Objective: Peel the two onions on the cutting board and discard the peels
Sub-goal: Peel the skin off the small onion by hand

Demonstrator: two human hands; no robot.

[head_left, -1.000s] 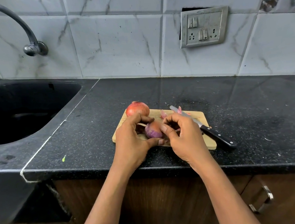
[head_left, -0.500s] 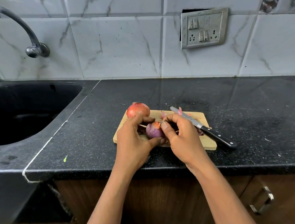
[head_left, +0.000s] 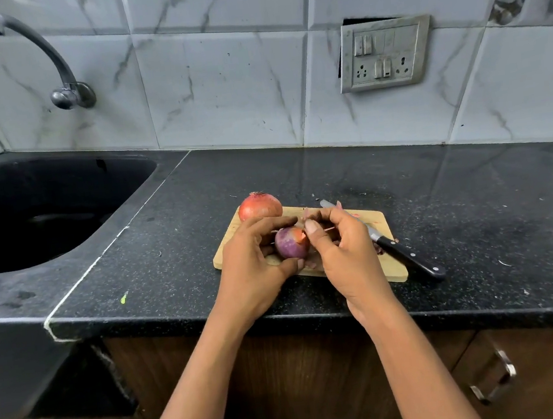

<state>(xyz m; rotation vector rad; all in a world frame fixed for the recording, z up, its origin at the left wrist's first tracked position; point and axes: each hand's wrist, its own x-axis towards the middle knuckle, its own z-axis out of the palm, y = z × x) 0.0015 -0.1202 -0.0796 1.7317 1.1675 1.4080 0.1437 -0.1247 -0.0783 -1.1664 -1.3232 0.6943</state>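
left hand (head_left: pixel 250 267): cupped round the half-peeled onion (head_left: pixel 290 252) from its left, thumb over the top, fingers underneath; clenched on the bulb and keeping it just above the near left part of the cutting board (head_left: pixel 390 267)
right hand (head_left: pixel 345 253): thumb tip pressed to the bulb's upper right, pinching a small orange flap of skin (head_left: pixel 301 237) against curled fingers; grasping peel only, not the bulb
half-peeled onion: turned slightly in the palm since a second ago, showing more bare purple upward; otherwise over the same part of the board as before
flap of skin: not to be seen a second ago, showing half a second ago, now lifted a little further off the purple flesh
meaning for the task: probably one of the last dry patches on this bulb coming away; first onion judged nearly done, not yet finished
second onion (head_left: pixel 259 206): at the far left corner of the board, orange-red skin whole, untouched; still to be peeled
loose peels (head_left: pixel 306 213): pale pink scraps near the far edge of the board, partly hidden behind the right hand; not yet discarded
knife (head_left: pixel 407 253): lying across the right side of the board, blade toward the far edge, black handle past the near right corner; unheld
next, as a guess: strip the flap downward, turn the bulb, check for slivers; some risk of thin skin tearing short
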